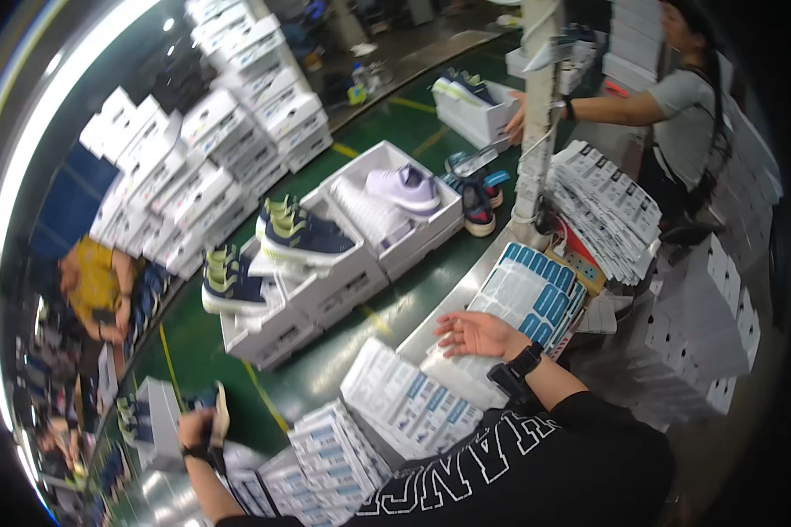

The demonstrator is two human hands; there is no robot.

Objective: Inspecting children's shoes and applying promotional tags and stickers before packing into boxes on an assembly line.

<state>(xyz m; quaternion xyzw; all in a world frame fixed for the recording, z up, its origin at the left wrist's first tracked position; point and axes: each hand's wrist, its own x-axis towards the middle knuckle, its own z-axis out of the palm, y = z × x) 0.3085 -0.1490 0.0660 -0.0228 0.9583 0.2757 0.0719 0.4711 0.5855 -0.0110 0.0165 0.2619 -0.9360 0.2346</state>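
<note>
At the lower left, my left hand (197, 429) is closed around a dark sneaker (221, 415) with a pale sole. The shoe is tilted up beside a grey-white shoebox (159, 426), where more dark shoes show at its left side. My right hand (473, 335) has its fingers apart and holds nothing. It is over a white stack at the bench edge, next to sheets of blue-and-white labels (510, 294). More printed label sheets (410, 397) lie in front of my body, and a folded pile of them (325, 457) sits to their left.
Open shoeboxes (347, 290) stand on the green conveyor (369, 325), bearing navy sneakers (303, 235) and a lilac sneaker (404, 189). White boxes (193, 167) are piled beyond. A post (536, 114) rises at right, near a co-worker (690, 114) reaching to another box (475, 114).
</note>
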